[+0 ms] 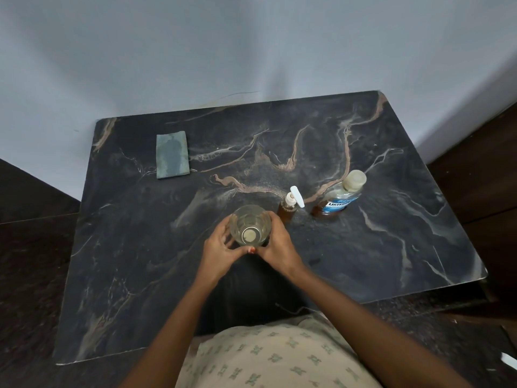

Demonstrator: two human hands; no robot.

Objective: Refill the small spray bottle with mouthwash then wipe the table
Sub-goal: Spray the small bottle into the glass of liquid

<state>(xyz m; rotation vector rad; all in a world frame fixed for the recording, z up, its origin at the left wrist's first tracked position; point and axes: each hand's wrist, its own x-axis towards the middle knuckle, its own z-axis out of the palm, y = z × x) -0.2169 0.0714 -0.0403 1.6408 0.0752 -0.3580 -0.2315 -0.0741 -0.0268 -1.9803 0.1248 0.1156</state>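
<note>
**Refill not visibly begun, cloth unused**

Head view: both hands cup a clear glass that stands near the middle of the tabletop, a little toward the near edge; the left hand curls round its left side and the right hand round its right side, fingers partly closed against the wall, thumbs meeting at the near side; whether the glass holds any liquid is hard to tell from above. Just beside the glass, on its right, stands the small spray bottle, its white pump head in place and amber liquid showing in its lower part; further right, near it but apart, stands the mouthwash bottle, cap on, amber liquid low in its base. A folded grey-green cloth lies well apart toward the far left corner.

Judged from this, the pouring looks not yet done: both bottles are capped and neither hand is on them; opening them, transferring the mouthwash, closing up and wiping with the cloth all appear to remain; no spill is visible on the dark marbled surface.
</note>
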